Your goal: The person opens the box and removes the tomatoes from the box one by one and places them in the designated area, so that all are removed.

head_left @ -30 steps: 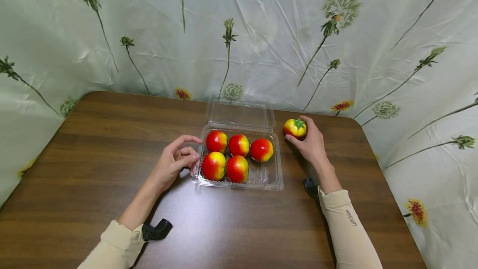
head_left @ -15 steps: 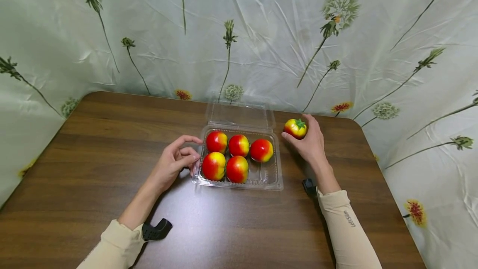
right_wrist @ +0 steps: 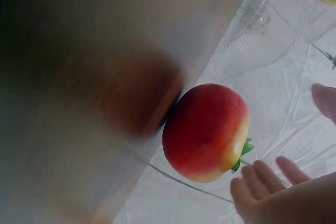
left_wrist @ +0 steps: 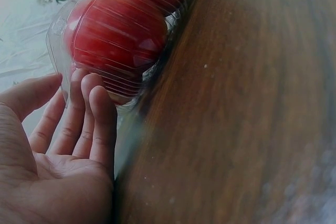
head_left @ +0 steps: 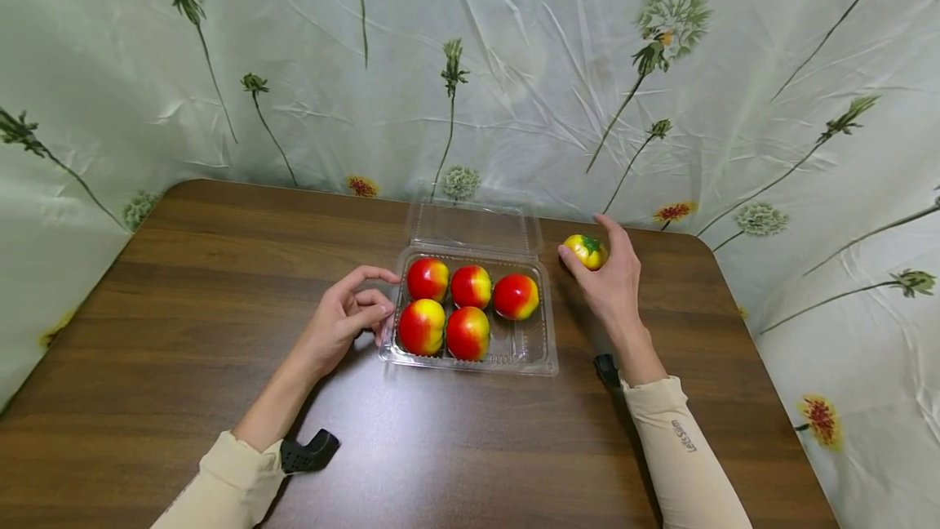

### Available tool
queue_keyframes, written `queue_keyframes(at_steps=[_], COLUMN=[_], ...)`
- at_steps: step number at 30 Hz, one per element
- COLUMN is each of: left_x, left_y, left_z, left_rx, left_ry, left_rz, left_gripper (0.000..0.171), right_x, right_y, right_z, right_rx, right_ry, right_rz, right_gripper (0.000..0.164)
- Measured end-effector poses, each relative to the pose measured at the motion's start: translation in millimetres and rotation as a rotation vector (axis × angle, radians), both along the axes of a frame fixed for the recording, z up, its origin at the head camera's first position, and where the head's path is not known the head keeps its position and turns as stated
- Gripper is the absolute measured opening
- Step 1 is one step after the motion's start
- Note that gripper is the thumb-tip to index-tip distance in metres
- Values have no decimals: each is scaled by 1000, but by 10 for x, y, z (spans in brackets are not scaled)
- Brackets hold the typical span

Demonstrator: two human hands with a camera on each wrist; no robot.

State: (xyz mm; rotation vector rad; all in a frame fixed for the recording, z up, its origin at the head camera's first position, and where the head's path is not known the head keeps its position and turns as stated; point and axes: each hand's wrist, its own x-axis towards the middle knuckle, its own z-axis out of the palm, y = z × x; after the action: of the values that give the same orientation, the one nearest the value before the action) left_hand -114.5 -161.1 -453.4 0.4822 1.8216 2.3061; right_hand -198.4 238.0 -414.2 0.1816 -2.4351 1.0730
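Observation:
In the head view, a clear plastic clamshell container [head_left: 529,357] stands with its lid raised. Several red-and-yellow round fruits [head_left: 467,333] sit inside. My left hand [head_left: 347,318] pinches the container's left rim; the left wrist view shows its fingertips against the wall beside a red fruit [left_wrist: 118,35]. Right of the container, a separate yellow-and-red fruit [head_left: 585,251] with a green leafy cap rests on the table. My right hand [head_left: 611,276] is around that fruit, thumb and fingers spread. The right wrist view shows the fingers apart from the fruit [right_wrist: 207,129].
The brown wooden table [head_left: 455,447] ends close behind the container. A pale cloth [head_left: 514,64] printed with flowers hangs along its back and sides. The container's transparent lid [head_left: 473,227] leans back near the far edge. Black straps [head_left: 308,452] sit at both wrists.
My right hand has shifted slightly, its thumb higher and its fingers more spread. The single fruit has turned and moved a little right, showing less red. My left hand stays at the container.

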Motion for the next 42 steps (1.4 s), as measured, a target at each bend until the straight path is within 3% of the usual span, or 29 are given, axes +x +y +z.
queue_keyframes(at_steps=[4,11,24,34,42], left_x=[-3,-2,1,16,-2], left_y=[6,8,-5,2,-2], left_z=[2,7,-7,2,-7], left_rx=[-4,-8,-6,6,-3], left_ry=[3,2,-2,-5,-5], left_rz=[2,7,5,3,13], left_gripper=[33,33,33,34,33], right_x=[35,102,246,267,377], right_y=[-68,-180,-407,-413,-392], right_z=[36,37,113,-13,-28], right_rx=[-49,-127,-119,-76,-45], right_ry=[29,1,-18,7,10], right_rz=[70,203,323,367,415], right_gripper=[63,52,42,39,34])
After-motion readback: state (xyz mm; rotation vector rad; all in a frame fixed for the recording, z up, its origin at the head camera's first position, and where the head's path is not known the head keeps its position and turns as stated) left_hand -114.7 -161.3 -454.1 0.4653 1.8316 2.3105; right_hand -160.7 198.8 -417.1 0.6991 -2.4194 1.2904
